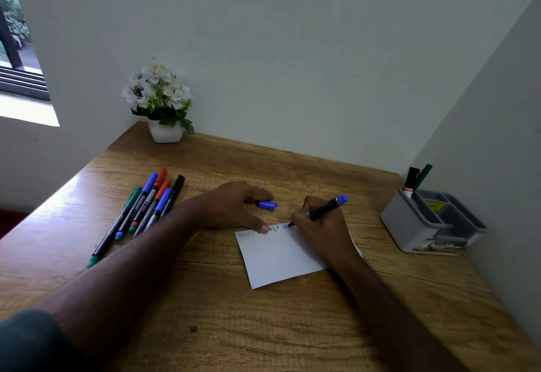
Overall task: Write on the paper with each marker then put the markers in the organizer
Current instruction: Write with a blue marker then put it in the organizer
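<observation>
A: Start with the big things. Where does it all sit?

B: On the wooden desk, and I'll place everything from the paper. The grey organizer stands well right of it against the wall, with two markers already upright inside. A bunch of capped markers lies well left of the paper.

A: And the hands?

B: The left hand lies spread at the paper's far left corner, fingers fairly straight, thumb tip pressing the top edge. The right hand is curled round the blue marker, tip touching the paper's top edge beside two finished groups of letters.

A: Anything smaller?

B: The loose blue cap lies just beyond the paper, touching the left fingers.

A: What could go wrong?

B: Only the thumb pins the sheet, so a hard stroke could swing it. The writing runs close to the edge, so the tip might slip onto the wood. The cap could roll if the left hand lifts.
</observation>
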